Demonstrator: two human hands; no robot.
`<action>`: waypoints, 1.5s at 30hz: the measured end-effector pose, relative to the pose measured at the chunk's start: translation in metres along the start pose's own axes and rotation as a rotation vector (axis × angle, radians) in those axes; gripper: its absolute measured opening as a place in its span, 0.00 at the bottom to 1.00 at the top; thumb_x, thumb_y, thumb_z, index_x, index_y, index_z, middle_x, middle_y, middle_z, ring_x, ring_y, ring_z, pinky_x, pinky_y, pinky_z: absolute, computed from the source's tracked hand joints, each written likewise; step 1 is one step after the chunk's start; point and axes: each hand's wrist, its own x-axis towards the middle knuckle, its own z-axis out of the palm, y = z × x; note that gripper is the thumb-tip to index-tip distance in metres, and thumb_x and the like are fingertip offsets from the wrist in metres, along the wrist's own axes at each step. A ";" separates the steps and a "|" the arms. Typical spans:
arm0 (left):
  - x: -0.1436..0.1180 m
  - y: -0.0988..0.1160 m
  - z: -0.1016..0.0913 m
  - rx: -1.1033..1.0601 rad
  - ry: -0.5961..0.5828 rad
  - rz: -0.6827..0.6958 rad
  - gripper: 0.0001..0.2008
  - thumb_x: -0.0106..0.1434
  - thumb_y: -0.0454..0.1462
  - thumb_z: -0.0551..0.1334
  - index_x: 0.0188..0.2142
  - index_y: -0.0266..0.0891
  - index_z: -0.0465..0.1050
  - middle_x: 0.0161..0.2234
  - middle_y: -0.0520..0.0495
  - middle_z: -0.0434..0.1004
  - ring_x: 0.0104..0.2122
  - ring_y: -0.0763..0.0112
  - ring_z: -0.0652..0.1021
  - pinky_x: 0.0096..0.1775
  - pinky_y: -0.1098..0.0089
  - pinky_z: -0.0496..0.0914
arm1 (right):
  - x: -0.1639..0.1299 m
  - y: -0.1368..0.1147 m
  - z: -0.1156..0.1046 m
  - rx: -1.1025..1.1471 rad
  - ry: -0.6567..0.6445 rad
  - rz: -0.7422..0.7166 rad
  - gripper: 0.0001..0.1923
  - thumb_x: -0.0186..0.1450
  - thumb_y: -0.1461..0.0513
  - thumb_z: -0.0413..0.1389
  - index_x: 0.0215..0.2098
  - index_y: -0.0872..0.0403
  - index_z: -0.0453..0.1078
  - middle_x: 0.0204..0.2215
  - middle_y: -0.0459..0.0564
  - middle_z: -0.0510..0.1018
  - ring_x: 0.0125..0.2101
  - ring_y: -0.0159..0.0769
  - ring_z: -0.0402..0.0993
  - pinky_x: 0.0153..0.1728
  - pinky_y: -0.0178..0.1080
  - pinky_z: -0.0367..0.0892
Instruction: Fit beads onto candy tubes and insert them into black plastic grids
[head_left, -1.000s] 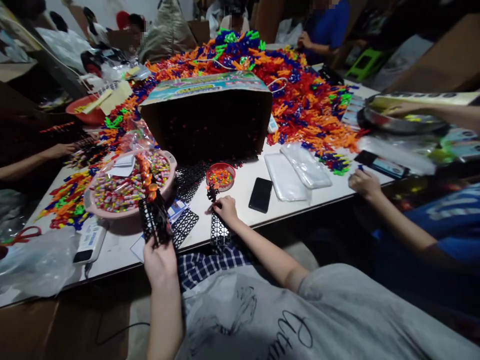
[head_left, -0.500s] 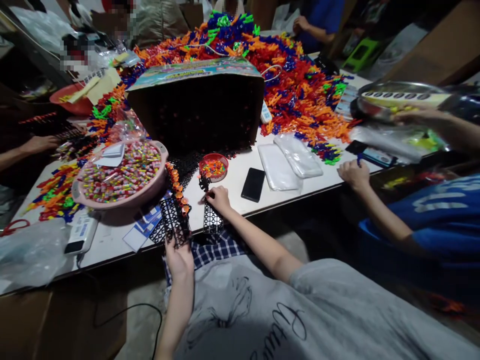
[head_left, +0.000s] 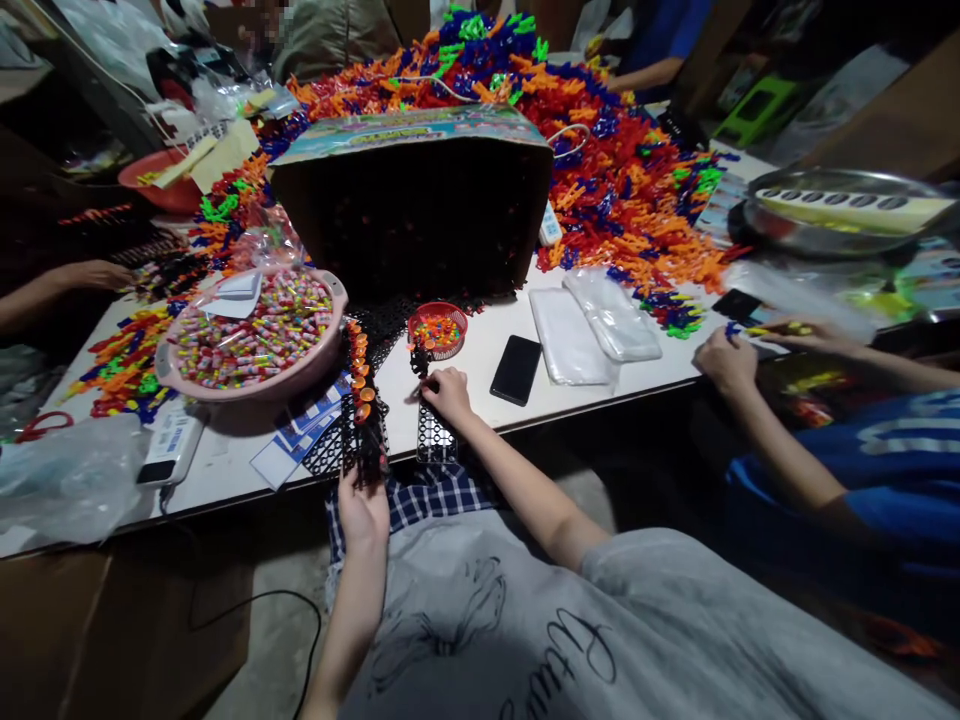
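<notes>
My left hand (head_left: 364, 507) grips the near end of a black plastic grid strip (head_left: 361, 420) that carries a row of orange pieces and stands on edge at the table's front edge. My right hand (head_left: 448, 392) rests on the white table (head_left: 480, 395), fingers closed on a small black piece beside a second black grid piece (head_left: 435, 443). A small red basket (head_left: 438, 331) of coloured bits sits just beyond that hand. A black phone (head_left: 516, 369) lies to its right.
A pink basin of wrapped candies (head_left: 251, 335) stands at the left. A big dark box (head_left: 412, 215) and a heap of coloured plastic pieces (head_left: 600, 180) fill the back. Clear bags (head_left: 592, 330) lie right. A co-worker in blue (head_left: 825, 470) sits right; another's hand (head_left: 94, 275) is at the left.
My left hand has carried the grid strip right, from beside the pink basin to the table's front edge. My right hand has stayed put. The co-worker's raised arm has come down.
</notes>
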 end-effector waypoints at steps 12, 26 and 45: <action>0.010 -0.008 0.004 -0.106 -0.042 -0.125 0.10 0.57 0.32 0.59 0.38 0.34 0.75 0.36 0.44 0.80 0.37 0.69 0.79 0.42 0.70 0.73 | -0.112 -0.059 -0.011 0.961 -0.199 0.295 0.19 0.63 0.52 0.55 0.49 0.51 0.70 0.40 0.50 0.77 0.36 0.37 0.72 0.37 0.40 0.68; 0.058 0.027 -0.028 0.184 -0.157 0.089 0.19 0.54 0.33 0.65 0.47 0.41 0.74 0.48 0.43 0.77 0.45 0.64 0.78 0.50 0.64 0.70 | -0.106 -0.118 0.044 1.292 -0.263 0.432 0.25 0.50 0.56 0.64 0.44 0.54 0.68 0.25 0.41 0.74 0.25 0.30 0.69 0.29 0.34 0.66; 0.104 0.085 -0.076 0.896 -0.112 0.615 0.10 0.48 0.35 0.69 0.33 0.46 0.81 0.42 0.41 0.77 0.47 0.52 0.67 0.60 0.51 0.47 | -0.092 -0.149 0.114 1.288 -0.261 0.461 0.31 0.45 0.54 0.68 0.43 0.53 0.63 0.24 0.41 0.76 0.22 0.32 0.71 0.27 0.37 0.70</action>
